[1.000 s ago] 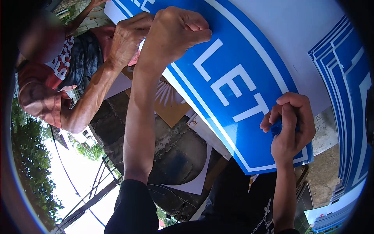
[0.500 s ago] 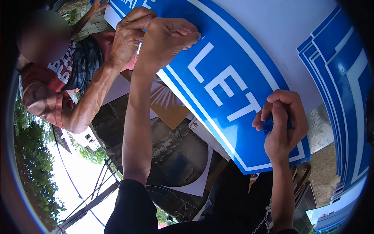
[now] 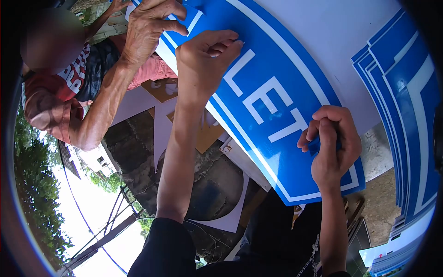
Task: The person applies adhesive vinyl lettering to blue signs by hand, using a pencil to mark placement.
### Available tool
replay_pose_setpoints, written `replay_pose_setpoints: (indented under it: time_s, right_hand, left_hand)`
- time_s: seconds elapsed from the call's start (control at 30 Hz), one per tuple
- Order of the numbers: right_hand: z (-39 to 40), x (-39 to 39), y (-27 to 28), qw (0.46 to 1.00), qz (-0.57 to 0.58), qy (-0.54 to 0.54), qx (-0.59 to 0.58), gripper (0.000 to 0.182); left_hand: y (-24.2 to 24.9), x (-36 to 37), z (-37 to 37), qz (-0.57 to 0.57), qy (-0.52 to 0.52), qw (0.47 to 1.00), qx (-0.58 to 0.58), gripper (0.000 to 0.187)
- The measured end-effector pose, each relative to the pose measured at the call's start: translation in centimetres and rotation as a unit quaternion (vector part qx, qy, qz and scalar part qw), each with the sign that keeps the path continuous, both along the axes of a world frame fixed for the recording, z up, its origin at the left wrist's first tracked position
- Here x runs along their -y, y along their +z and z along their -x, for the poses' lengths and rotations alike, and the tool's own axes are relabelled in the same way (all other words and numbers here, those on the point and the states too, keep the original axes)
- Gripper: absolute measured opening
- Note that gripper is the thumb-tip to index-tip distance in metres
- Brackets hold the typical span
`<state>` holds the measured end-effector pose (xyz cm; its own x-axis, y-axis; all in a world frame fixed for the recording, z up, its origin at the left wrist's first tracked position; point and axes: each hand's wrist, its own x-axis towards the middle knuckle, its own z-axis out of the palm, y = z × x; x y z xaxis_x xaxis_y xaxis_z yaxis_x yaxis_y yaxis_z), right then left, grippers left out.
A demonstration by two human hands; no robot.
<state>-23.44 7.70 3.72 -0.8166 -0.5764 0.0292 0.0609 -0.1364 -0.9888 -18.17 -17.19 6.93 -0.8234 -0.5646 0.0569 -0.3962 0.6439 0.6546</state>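
A large blue sign with white letters and a white border lies in front of me. My left hand is over it beside the letter L, thumb and fingertips pinched together close to the surface. Whatever they hold, if anything, is hidden. Lower on the sign, by the letter T, my right hand is closed around a crumpled scrap of blue film, mostly covered by the fingers. A co-worker's hand reaches over the sign's upper left part, its fingers near another white letter.
Several blue-and-white sign sheets are stacked on the right. The big sign rests on a white sheet. Below its left edge are brown and white cut sheets on stone blocks. The co-worker stands at the left.
My left hand has shifted slightly down and right. The co-worker's hand has moved up and left, away from mine, with its fingers spreading. My right hand has barely moved.
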Motion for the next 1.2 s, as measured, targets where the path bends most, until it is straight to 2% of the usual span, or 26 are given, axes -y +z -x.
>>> replay_pose_setpoints:
  time_s: [0.13,0.33,0.43,0.63,0.73,0.83,0.87,0.97,1.07,1.2]
  right_hand:
    - [-0.1,0.0,-0.1,1.0,-0.002,0.003,-0.009,0.016]
    - [0.0,0.2,-0.2,1.0,0.001,0.009,-0.019,0.016]
    - [0.0,0.1,-0.2,1.0,-0.002,0.011,-0.015,0.014]
    - [0.0,0.1,0.0,1.0,0.012,0.009,0.013,0.012]
    - [-0.1,0.1,0.1,1.0,0.019,0.009,0.022,0.012]
    - [0.0,-0.1,0.1,0.999,0.021,0.011,0.021,0.01]
    - [0.0,-0.2,0.1,1.0,0.02,0.012,0.018,0.01]
    - [0.1,-0.2,0.3,0.999,0.025,0.015,0.02,0.009]
    - [0.2,0.2,0.1,1.0,0.021,0.021,0.01,0.009]
    - [0.1,0.4,-0.2,1.0,0.008,0.019,-0.015,0.013]
  left_hand:
    - [-0.1,-1.9,-0.1,0.089,0.005,0.996,-0.024,0.016]
    - [0.0,-2.1,0.4,0.193,-0.053,0.98,-0.007,0.012]
    - [0.3,-2.2,0.9,0.244,-0.079,0.965,0.049,0.006]
    - [-0.3,-1.1,1.1,0.234,-0.1,0.965,0.06,0.007]
    - [-0.4,-1.2,0.8,0.212,-0.083,0.971,0.067,0.007]
    - [0.1,-1.7,0.8,0.137,-0.024,0.99,0.013,0.009]
    - [0.7,-2.1,0.7,0.105,0.015,0.993,0.049,0.01]
    - [0.3,-2.4,0.4,0.093,0.015,0.995,0.041,0.011]
    - [-0.7,-2.0,0.6,0.175,-0.033,0.983,0.035,0.011]
    - [-0.4,-1.7,0.8,0.159,-0.049,0.985,0.051,0.01]
